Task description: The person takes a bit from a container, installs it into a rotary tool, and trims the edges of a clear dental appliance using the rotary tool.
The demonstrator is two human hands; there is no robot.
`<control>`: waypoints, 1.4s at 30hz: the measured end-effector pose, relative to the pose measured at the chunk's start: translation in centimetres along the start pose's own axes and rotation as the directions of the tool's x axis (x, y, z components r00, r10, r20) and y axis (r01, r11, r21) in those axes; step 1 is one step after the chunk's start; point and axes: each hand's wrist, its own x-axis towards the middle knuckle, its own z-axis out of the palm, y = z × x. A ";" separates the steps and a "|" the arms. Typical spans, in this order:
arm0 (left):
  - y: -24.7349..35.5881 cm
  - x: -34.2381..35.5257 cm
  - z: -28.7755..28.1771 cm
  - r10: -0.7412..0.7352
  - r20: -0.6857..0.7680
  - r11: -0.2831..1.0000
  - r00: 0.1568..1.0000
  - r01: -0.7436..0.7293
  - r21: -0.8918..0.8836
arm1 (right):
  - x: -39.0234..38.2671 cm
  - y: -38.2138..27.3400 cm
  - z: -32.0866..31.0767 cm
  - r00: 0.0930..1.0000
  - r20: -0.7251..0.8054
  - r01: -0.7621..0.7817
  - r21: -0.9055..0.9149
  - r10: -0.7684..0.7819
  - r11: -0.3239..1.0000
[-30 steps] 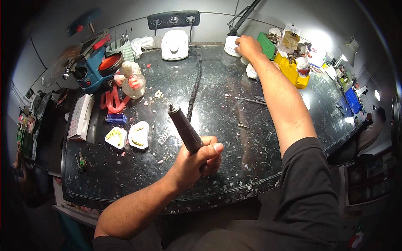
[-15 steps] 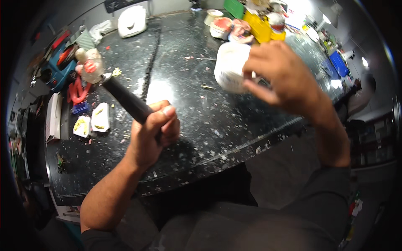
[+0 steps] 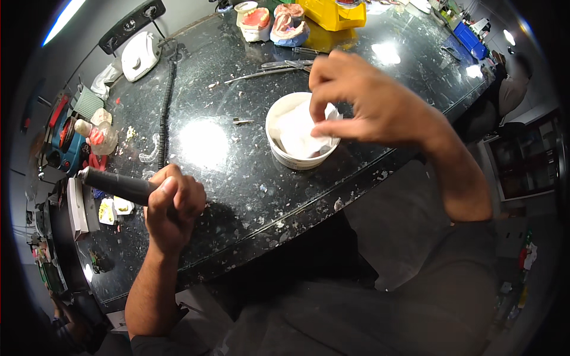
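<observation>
My left hand [image 3: 175,204] is wrapped round a thick black handpiece [image 3: 122,185] with a metal tip. The tool points left, above the bench. My right hand [image 3: 368,104] is over a round white tub [image 3: 295,162], which stands upright near the bench's front edge. Its thumb and fingertips curl nearly together at the tub's mouth. Whether anything is pinched there is hidden. A crumpled white sheet [image 3: 292,133], like tissue or thin plastic, fills the tub. Just left of the tub lies a small metal bit [image 3: 242,121].
On the dark speckled bench [image 3: 231,202], a coiled black cord [image 3: 168,107] runs toward the back. Dental models [image 3: 255,25], metal instruments [image 3: 285,64] and a yellow bin [image 3: 335,16] sit beyond the tub. At left are a spray bottle [image 3: 102,139] and small white casts [image 3: 107,212].
The tub has come nearer to me and now stands upright, its inside showing. My right hand moved with it. My left hand has swung the handpiece further left and lower. The view has shifted.
</observation>
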 end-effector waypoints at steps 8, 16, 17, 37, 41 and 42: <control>0.2 0.1 -0.1 -0.007 0.024 1.000 1.000 0.007 -0.013 | 1.9 3.1 -2.9 0.831 -0.419 0.069 0.729 0.365 0.681; 0.3 -0.4 -0.5 -0.017 0.015 1.000 1.000 0.017 -0.025 | 11.0 5.8 -1.1 0.799 -0.306 -0.165 0.717 0.518 0.677; 0.4 -0.5 -0.5 -0.010 0.020 1.000 1.000 0.010 -0.029 | 11.3 5.3 -1.1 0.831 -0.309 -0.190 0.624 0.462 0.758; 0.4 0.1 0.4 -0.060 -0.049 0.996 0.997 0.063 0.063 | 5.0 0.9 2.2 0.998 -0.036 -0.038 0.204 0.046 0.978; 0.4 0.2 0.5 -0.068 -0.033 0.997 0.997 0.069 0.042 | 5.3 1.2 2.5 0.999 -0.008 -0.033 0.188 0.035 0.982; 0.3 0.1 0.5 -0.068 -0.030 0.997 0.997 0.069 0.043 | 5.6 0.4 2.8 1.000 -0.005 -0.025 0.188 0.026 0.982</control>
